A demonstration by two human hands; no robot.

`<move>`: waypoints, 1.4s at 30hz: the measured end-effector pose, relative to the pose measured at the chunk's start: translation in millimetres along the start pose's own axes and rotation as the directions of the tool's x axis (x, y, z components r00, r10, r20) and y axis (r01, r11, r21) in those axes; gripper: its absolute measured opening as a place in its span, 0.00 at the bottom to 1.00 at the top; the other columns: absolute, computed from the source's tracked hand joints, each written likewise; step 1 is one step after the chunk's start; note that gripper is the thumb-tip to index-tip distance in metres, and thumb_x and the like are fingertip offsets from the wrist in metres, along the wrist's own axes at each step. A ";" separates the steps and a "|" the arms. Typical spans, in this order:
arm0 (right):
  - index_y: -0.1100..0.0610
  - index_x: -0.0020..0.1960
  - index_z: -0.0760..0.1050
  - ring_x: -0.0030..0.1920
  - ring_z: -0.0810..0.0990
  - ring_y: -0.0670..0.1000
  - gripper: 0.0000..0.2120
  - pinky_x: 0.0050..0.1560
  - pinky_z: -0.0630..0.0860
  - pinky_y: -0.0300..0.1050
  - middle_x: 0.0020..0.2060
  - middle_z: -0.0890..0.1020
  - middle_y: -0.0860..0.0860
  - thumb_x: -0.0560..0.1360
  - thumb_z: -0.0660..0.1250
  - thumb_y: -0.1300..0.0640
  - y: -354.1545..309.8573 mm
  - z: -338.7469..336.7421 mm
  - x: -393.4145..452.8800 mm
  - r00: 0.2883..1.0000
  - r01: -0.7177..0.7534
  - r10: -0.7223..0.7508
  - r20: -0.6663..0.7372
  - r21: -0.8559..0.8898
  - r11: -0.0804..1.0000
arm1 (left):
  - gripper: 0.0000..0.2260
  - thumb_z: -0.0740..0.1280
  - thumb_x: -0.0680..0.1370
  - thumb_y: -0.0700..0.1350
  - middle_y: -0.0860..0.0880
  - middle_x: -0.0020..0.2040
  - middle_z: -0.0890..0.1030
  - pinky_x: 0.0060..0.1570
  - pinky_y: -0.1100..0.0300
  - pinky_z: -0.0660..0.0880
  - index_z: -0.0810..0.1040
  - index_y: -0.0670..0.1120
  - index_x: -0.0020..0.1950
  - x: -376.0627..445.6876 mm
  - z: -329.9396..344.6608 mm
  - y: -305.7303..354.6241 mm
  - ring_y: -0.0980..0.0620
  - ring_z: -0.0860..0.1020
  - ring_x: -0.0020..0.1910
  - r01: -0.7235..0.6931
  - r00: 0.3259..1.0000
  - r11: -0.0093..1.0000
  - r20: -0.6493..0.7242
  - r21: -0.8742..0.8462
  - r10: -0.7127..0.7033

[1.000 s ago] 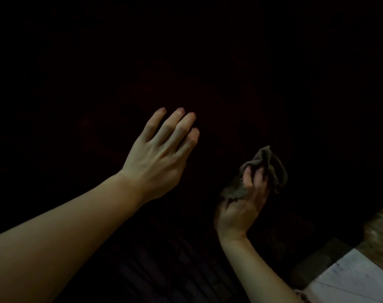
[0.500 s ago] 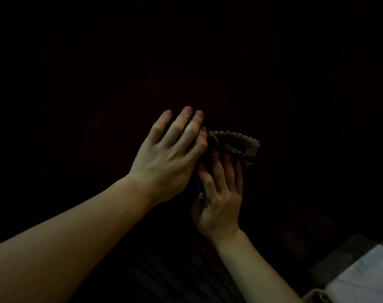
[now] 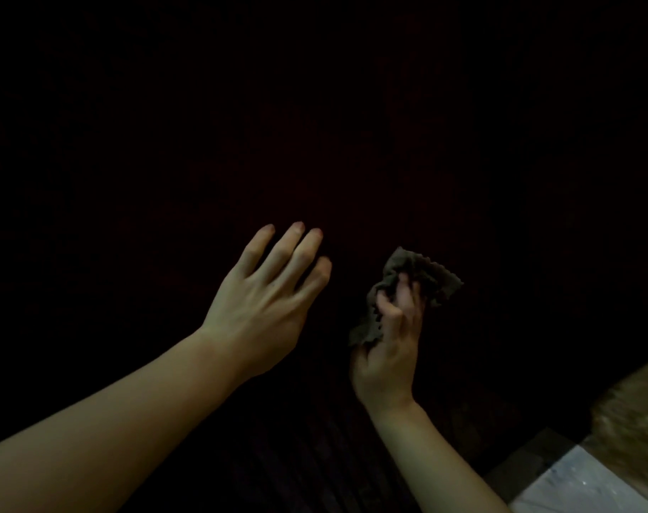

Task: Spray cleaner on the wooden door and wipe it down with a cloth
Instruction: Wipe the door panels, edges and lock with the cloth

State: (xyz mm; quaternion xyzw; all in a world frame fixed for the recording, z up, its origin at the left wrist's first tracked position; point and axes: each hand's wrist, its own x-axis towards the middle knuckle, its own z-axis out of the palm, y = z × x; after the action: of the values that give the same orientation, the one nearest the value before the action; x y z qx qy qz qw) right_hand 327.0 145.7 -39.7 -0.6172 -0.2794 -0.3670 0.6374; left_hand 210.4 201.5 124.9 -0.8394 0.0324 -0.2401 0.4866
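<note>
The wooden door (image 3: 352,142) fills nearly the whole view and is very dark, almost black. My left hand (image 3: 263,305) lies against it with fingers straight and spread, holding nothing. To its right, my right hand (image 3: 392,338) grips a crumpled grey cloth (image 3: 418,275) with a zigzag edge, bunched between the fingers and the door. The two hands are apart. No spray bottle is in view.
At the bottom right corner a pale floor slab (image 3: 589,486) and a brownish patch (image 3: 637,409) show beside the door's edge. Faint vertical grooves (image 3: 315,457) mark the lower door between my forearms.
My right hand with the cloth has slid right and down, away from my left hand, after having swept left up against it half a second ago. The left hand stayed about where it was.
</note>
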 end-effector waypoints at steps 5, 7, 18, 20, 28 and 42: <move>0.56 0.65 0.69 0.75 0.61 0.60 0.16 0.73 0.60 0.62 0.73 0.67 0.57 0.79 0.57 0.55 -48.0 10.9 -18.5 0.883 0.404 -0.401 0.245 0.040 0.914 | 0.25 0.54 0.75 0.50 0.36 0.71 0.64 0.70 0.39 0.55 0.66 0.39 0.69 -26.1 -3.5 -15.8 0.37 0.61 0.72 0.029 1.000 1.000 -0.008 -0.010 -0.029; 0.55 0.69 0.67 0.76 0.59 0.58 0.22 0.74 0.58 0.59 0.75 0.64 0.56 0.76 0.61 0.55 -48.8 10.7 -24.3 0.855 0.453 -0.432 0.286 -0.008 0.892 | 0.24 0.54 0.76 0.50 0.36 0.71 0.65 0.70 0.39 0.57 0.66 0.39 0.69 -34.4 -4.1 -23.1 0.37 0.62 0.71 0.032 0.999 0.999 -0.019 -0.008 -0.032; 0.53 0.73 0.64 0.76 0.58 0.61 0.29 0.75 0.54 0.61 0.75 0.62 0.55 0.73 0.63 0.54 -60.7 13.2 -35.8 0.911 0.353 -0.324 0.255 -0.079 0.932 | 0.24 0.54 0.76 0.49 0.36 0.72 0.65 0.72 0.41 0.53 0.67 0.40 0.69 -44.7 -0.5 -34.5 0.37 0.60 0.72 0.028 0.999 1.000 -0.033 -0.004 -0.028; 0.51 0.70 0.67 0.74 0.62 0.60 0.26 0.74 0.57 0.60 0.74 0.65 0.53 0.72 0.63 0.55 -77.0 17.5 -52.0 0.837 0.457 -0.427 0.342 -0.008 0.889 | 0.24 0.53 0.77 0.49 0.36 0.73 0.64 0.72 0.41 0.53 0.67 0.40 0.70 -48.9 1.0 -36.0 0.38 0.59 0.73 0.022 0.999 1.000 -0.036 -0.005 -0.022; 0.56 0.69 0.65 0.75 0.59 0.62 0.25 0.72 0.60 0.65 0.75 0.61 0.56 0.73 0.55 0.67 -36.1 6.5 -41.1 0.969 0.191 -0.168 0.181 -0.118 0.974 | 0.22 0.57 0.77 0.46 0.37 0.73 0.64 0.73 0.42 0.53 0.68 0.40 0.70 -60.3 6.5 -34.8 0.39 0.60 0.74 0.041 0.996 0.999 -0.079 -0.003 -0.041; 0.49 0.60 0.72 0.57 0.75 0.58 0.19 0.60 0.68 0.57 0.64 0.77 0.54 0.70 0.61 0.58 -95.8 39.3 -74.1 0.801 0.563 -0.539 0.262 -0.020 0.826 | 0.22 0.60 0.78 0.46 0.40 0.70 0.63 0.71 0.43 0.57 0.62 0.43 0.71 -150.6 -4.9 -76.1 0.40 0.63 0.70 0.194 0.973 0.981 -0.120 -0.027 -0.196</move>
State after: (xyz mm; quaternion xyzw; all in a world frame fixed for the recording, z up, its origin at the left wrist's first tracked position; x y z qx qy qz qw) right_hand 210.4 196.8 -40.7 -0.5799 -0.5051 -0.4703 0.4328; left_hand 61.8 280.9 134.3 -0.8257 -0.0185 -0.3374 0.4517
